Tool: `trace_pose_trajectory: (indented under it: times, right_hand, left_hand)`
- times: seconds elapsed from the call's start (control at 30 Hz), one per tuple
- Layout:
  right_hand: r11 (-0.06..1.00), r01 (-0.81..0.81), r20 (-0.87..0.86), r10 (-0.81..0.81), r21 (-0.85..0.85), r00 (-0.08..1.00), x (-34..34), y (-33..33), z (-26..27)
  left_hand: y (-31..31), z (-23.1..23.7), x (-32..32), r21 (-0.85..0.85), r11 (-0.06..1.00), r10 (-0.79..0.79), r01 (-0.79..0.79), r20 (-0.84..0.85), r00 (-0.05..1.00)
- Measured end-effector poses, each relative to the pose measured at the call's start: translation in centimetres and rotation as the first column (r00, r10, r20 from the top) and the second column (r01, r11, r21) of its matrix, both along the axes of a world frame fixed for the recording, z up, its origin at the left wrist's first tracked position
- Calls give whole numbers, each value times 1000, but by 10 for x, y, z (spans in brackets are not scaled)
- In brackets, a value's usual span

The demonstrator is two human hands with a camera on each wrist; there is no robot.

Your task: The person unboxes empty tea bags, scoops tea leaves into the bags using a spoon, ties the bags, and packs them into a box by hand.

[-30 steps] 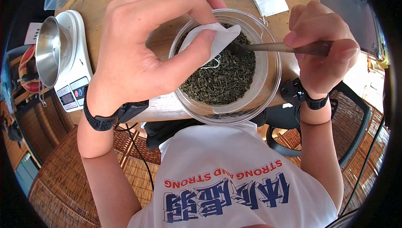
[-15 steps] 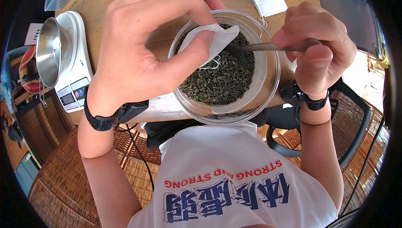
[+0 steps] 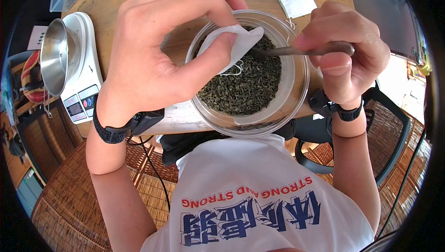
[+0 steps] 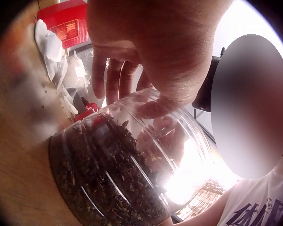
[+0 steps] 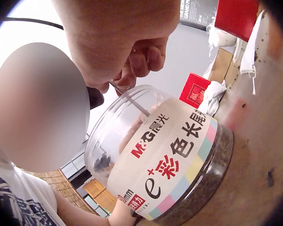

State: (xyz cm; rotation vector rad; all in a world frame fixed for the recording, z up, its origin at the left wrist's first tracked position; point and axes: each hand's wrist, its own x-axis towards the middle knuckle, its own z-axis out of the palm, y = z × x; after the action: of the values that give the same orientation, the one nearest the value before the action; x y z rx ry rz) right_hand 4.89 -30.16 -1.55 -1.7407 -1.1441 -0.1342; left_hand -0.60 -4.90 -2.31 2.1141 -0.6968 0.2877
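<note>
The white bag (image 3: 243, 44) sits a little above the middle of the head view, over the upper-left part of the clear jar (image 3: 296, 80), and the next move seems to turn on how the spoon-like tool (image 3: 289, 51) lines up with it. The left hand (image 3: 143, 62) reaches in from the left and pinches the bag between thumb and bent index finger, with a wide arched gap behind the pinch. The bag slants from lower left to upper right, and its string (image 3: 235, 70) dangles just below it over the dark leaves (image 3: 241, 94). From the right side of the frame, the right hand (image 3: 366, 53) grips the tool's handle between thumb and curled fingers. The handle runs almost level across the jar's right rim, dipping slightly leftward, so its dark tip lies at the bag's right edge; whether it is inside the bag or just beside it, I cannot tell. The left hand is clearly nearer the bag, gripping it directly, while the right meets it only through the tool's length.
</note>
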Motion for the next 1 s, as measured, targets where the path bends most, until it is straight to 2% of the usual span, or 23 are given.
trace_pose_trajectory:
  times: [0.13,0.2,0.33,0.4,0.5,0.63,0.73,0.83,0.9,0.93,1.0]
  right_hand:
    - [1000,16,20,-16,-2,1000,-2,3,1]
    - [999,36,7,-35,-11,999,-2,2,2]
    - [1000,24,16,-24,-8,1000,-3,-1,2]
    - [999,40,-12,-40,5,999,-3,-2,1]
    - [999,31,14,-32,31,999,-3,-3,0]
    - [998,24,25,-25,63,999,-3,-8,-1]
    - [994,10,27,-12,105,1000,1,-13,-6]
    - [987,-18,-5,19,157,1000,0,-16,-7]
    - [984,-28,-40,35,177,999,0,-17,-8]
    - [979,-41,-36,49,198,998,2,-19,-9]
    - [974,-54,-32,63,218,998,3,-19,-9]
  left_hand:
    - [-11,17,-3,-102,995,-13,7,-58,998]
    - [-14,21,-4,77,997,8,-6,-28,1000]
    - [-9,13,-2,127,992,-5,4,9,1000]
    - [1,1,1,11,1000,-12,12,-1,1000]
    - [1,-1,1,-9,1000,-10,10,9,1000]
    - [-5,11,-1,56,998,22,-19,-47,999]
    - [-12,17,-3,38,999,15,-13,-39,999]
    - [-6,3,-1,90,996,-17,15,26,1000]
    - [2,-21,4,-134,991,-8,21,101,995]
    - [1,-17,3,-133,991,-8,21,101,995]
    - [-2,2,0,-37,999,-11,10,-10,1000]
